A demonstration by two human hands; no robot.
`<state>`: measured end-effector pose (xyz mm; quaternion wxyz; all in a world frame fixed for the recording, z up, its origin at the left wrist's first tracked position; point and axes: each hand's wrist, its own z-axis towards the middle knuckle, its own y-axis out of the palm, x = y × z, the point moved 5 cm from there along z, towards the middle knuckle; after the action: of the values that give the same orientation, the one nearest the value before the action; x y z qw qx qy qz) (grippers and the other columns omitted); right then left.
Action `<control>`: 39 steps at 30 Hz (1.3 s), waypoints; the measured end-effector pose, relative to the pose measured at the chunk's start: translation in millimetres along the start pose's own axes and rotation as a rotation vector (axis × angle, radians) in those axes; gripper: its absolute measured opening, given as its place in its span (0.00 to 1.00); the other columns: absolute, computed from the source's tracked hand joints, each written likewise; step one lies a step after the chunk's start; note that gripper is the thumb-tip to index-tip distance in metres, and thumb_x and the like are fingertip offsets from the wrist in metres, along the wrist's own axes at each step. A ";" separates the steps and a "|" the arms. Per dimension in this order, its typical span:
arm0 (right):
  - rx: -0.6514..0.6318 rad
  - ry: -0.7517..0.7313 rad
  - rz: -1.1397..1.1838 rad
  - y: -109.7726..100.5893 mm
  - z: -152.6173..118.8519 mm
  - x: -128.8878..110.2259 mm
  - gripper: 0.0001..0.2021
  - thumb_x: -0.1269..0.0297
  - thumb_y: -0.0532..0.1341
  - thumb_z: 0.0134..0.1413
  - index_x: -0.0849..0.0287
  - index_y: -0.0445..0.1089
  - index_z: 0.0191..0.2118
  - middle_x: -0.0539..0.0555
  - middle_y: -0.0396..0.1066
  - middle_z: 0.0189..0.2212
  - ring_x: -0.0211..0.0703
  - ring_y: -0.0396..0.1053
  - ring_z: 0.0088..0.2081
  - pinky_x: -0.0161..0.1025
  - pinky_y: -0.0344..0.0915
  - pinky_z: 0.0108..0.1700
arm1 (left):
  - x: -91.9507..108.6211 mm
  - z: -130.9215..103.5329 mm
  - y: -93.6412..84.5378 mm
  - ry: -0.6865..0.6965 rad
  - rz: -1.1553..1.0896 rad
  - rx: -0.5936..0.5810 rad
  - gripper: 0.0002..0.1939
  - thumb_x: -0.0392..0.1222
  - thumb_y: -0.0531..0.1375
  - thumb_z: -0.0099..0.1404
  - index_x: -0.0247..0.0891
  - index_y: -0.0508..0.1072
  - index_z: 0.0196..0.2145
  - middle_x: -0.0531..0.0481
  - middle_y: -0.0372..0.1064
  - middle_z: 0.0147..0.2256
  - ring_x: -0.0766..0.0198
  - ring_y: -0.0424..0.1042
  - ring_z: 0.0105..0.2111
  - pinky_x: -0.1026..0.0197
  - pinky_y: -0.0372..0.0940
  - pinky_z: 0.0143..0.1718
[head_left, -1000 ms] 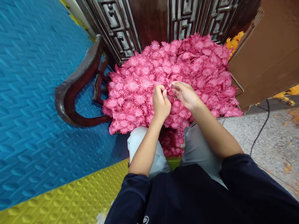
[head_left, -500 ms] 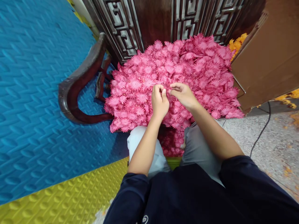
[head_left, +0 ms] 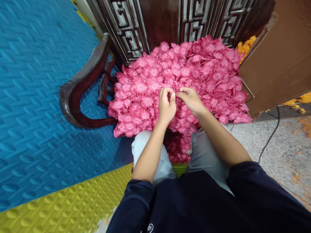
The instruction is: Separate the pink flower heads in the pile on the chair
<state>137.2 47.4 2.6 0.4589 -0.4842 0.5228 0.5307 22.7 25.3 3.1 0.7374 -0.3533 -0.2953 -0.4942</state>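
Note:
A wide heap of pink flower heads (head_left: pixel 204 76) with thin pointed petals spreads in front of me. My left hand (head_left: pixel 167 105) is over the middle of the heap, thumb and fingers pinched together. Close on its right, my right hand (head_left: pixel 192 101) also pinches with thumb and forefinger. Between the two sets of fingertips is a small pink flower piece (head_left: pixel 176 92); it blends into the heap, and the fingers hide most of it. More pink flowers (head_left: pixel 181 147) hang or lie lower down between my knees.
A dark curved wooden armrest (head_left: pixel 70 100) stands left of the heap. Behind rises a carved wooden panel (head_left: pixel 160 22). On the right are a brown cardboard box (head_left: pixel 277 58), orange flowers (head_left: pixel 246 45) and a black cable (head_left: pixel 269 137). Blue matting (head_left: pixel 36 97) and yellow matting (head_left: pixel 73 194) cover the left side.
The fingertips of my two hands have moved slightly apart, the right hand shifting a little to the right. Less of the pink flower piece shows between them.

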 end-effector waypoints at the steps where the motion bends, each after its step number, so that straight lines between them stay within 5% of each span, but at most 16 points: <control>1: 0.019 -0.012 0.004 -0.7 0.5 0.2 0.06 0.75 0.59 0.42 0.60 0.62 0.20 0.42 0.59 0.18 0.29 0.57 0.22 0.33 0.54 0.30 | 1.4 0.1 0.0 0.001 -0.013 -0.008 0.08 0.45 0.53 0.67 0.41 0.62 0.32 0.49 0.64 0.33 0.63 0.65 0.37 0.60 0.62 0.42; 7: 0.141 -0.101 0.067 -2.5 0.7 -0.6 0.07 0.79 0.59 0.40 0.60 0.63 0.23 0.43 0.62 0.21 0.28 0.60 0.26 0.32 0.57 0.34 | 1.1 0.4 -4.5 -0.120 -0.020 0.094 0.16 0.54 0.63 0.58 0.41 0.65 0.35 0.50 0.66 0.35 0.65 0.67 0.36 0.61 0.63 0.42; 11: 0.153 -0.001 0.151 0.3 -1.4 3.5 0.07 0.73 0.58 0.49 0.58 0.60 0.24 0.42 0.56 0.19 0.28 0.54 0.22 0.31 0.54 0.29 | -1.4 2.0 -1.9 -0.169 0.016 0.030 0.19 0.54 0.67 0.53 0.40 0.70 0.36 0.48 0.71 0.38 0.63 0.70 0.40 0.60 0.65 0.44; 19: 0.067 0.055 0.171 1.4 3.2 11.7 0.07 0.64 0.64 0.45 0.58 0.64 0.27 0.43 0.60 0.21 0.28 0.53 0.21 0.32 0.54 0.26 | -6.9 5.3 -6.1 -0.165 0.109 0.002 0.06 0.40 0.64 0.59 0.40 0.75 0.36 0.49 0.73 0.38 0.63 0.72 0.40 0.59 0.66 0.45; 25: -0.024 0.026 0.076 0.7 2.5 4.2 0.05 0.66 0.64 0.44 0.59 0.67 0.27 0.45 0.63 0.23 0.30 0.57 0.24 0.32 0.58 0.30 | -3.1 6.7 -12.6 -0.127 0.113 0.022 0.05 0.43 0.62 0.60 0.40 0.74 0.31 0.49 0.73 0.34 0.63 0.71 0.37 0.60 0.65 0.42; 34: 0.027 -0.080 -0.062 2.6 1.2 -0.1 0.04 0.73 0.62 0.41 0.59 0.66 0.22 0.45 0.66 0.21 0.33 0.63 0.28 0.35 0.62 0.39 | 2.0 6.9 -17.8 -0.164 0.375 0.124 0.07 0.36 0.60 0.57 0.39 0.66 0.23 0.51 0.69 0.28 0.61 0.66 0.33 0.57 0.56 0.39; 39: 0.084 -0.211 -0.309 -3.4 3.0 -4.8 0.03 0.73 0.60 0.43 0.61 0.70 0.27 0.48 0.70 0.25 0.32 0.58 0.24 0.35 0.58 0.33 | 2.8 7.0 -14.7 -0.117 0.329 0.174 0.09 0.34 0.59 0.57 0.39 0.62 0.22 0.52 0.64 0.26 0.62 0.63 0.30 0.58 0.54 0.36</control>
<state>141.1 50.6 7.0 0.6070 -0.4807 0.4131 0.4795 9.2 25.7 12.7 0.8176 -0.3598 -0.3175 -0.3183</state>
